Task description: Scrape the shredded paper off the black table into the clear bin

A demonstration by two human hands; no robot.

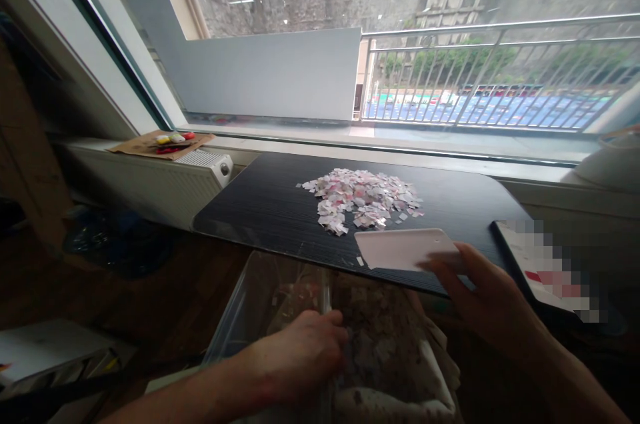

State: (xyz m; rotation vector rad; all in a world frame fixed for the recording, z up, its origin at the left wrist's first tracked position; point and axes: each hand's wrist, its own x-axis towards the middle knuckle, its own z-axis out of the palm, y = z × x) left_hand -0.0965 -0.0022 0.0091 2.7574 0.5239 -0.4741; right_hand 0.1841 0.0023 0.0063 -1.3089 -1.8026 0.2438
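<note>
My right hand (473, 277) is closed on the near right corner of a flat white plastic scraper (400, 247) with a small hole in one corner. The scraper lies low over the front of the black table (240, 211). Just beyond it sits a heap of small pale and pinkish paper-like squares (360, 194); one loose square (360, 261) lies near the table's front edge. Below that edge, my left hand (315, 347) has its fingers curled round the rim of a clear plastic bin (240, 307). Beside this bin, a fabric-lined container (440, 371) holds dim, scattered bits.
At the table's right stands a dark-edged tablet-like object (540, 277), partly blurred out. A radiator (200, 174) on the left carries cardboard (130, 144) with small coloured items. A large window with a sill (450, 147) runs behind the table. Blue plastic bags (115, 237) lie on the floor.
</note>
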